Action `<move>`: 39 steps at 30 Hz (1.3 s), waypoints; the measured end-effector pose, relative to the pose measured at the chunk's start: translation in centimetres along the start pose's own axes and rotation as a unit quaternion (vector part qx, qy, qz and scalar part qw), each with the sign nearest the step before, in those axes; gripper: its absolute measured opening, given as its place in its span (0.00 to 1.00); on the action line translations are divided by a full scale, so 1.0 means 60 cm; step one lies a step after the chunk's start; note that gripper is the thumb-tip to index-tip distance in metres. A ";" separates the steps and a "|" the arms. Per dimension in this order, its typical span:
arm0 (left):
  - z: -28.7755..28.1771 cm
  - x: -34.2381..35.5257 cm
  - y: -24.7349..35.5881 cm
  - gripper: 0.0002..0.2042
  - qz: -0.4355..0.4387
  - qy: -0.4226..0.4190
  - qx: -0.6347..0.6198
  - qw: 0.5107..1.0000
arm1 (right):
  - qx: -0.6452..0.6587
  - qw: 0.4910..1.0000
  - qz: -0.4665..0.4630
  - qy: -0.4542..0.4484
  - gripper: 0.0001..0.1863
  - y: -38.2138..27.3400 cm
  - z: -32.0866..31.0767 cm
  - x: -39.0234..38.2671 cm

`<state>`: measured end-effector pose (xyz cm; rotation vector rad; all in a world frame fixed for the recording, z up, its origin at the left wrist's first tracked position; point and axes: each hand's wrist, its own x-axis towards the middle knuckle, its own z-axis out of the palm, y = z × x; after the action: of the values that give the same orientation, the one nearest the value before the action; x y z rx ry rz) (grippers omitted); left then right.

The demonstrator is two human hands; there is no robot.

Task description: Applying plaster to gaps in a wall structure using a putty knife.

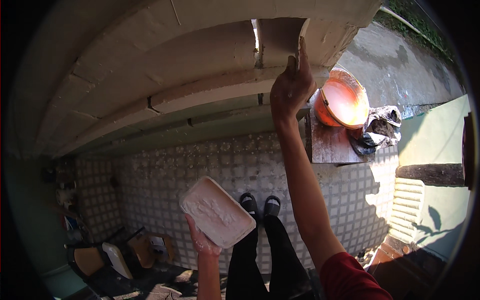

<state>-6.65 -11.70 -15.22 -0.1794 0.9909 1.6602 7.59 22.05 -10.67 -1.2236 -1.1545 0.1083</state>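
Note:
My left hand (200,232) grips a pale rectangular tray (187,198) at lower centre, with pinkish-white paste (210,212) spread inside it. My right hand (292,82) is raised at the pale, rough-edged plastered structure (165,55) overhead, fingers stretched up along the right edge of a narrow recess (277,40). I see no tool in that hand. A bright slit shows at the recess's left side. My feet, in dark sandals, stand on the floor below the tray.
An orange bucket (332,112) of pale mixture and a crumpled dark bag (377,130) rest on a wooden bench (322,145) at right. Chairs and a carton (160,247) sit at lower left on the patterned tiled floor (150,185). A pale wall (435,135) borders the right side.

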 end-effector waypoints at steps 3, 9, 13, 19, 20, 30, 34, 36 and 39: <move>0.009 0.002 0.005 0.35 -0.001 -0.004 0.019 1.000 | 0.030 0.996 -0.040 -0.069 0.36 -0.020 0.001 -0.025; 0.040 0.061 0.030 0.36 -0.021 -0.007 0.056 0.998 | 0.157 0.930 0.175 -0.283 0.14 -0.082 -0.128 -0.072; 0.067 0.093 0.065 0.38 -0.036 -0.038 0.068 0.996 | 0.296 0.800 0.404 -0.329 0.18 -0.149 -0.202 -0.098; 0.057 0.113 0.114 0.38 -0.062 -0.064 0.100 0.991 | 0.066 0.800 0.292 -0.521 0.15 -0.223 -0.162 -0.180; 0.054 0.114 0.121 0.39 -0.066 -0.069 0.111 0.989 | 0.066 0.806 0.275 -0.520 0.14 -0.230 -0.149 -0.192; 0.009 0.142 0.168 0.42 -0.096 -0.126 0.168 0.973 | 0.081 0.788 0.239 -0.562 0.13 -0.257 -0.069 -0.284; -0.012 0.154 0.186 0.42 -0.134 -0.158 0.164 0.964 | 0.065 0.792 0.260 -0.549 0.15 -0.256 -0.062 -0.311; -0.021 0.155 0.193 0.42 -0.133 -0.144 0.193 0.961 | 0.061 0.772 0.311 -0.552 0.15 -0.257 -0.060 -0.316; -0.037 0.161 0.200 0.42 -0.149 -0.149 0.216 0.953 | 0.057 0.746 0.381 -0.543 0.15 -0.249 -0.063 -0.328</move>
<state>-21.20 -6.24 -16.13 0.2018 1.0115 1.1244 -6.26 1.24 -11.14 -1.4723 -1.4668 1.6850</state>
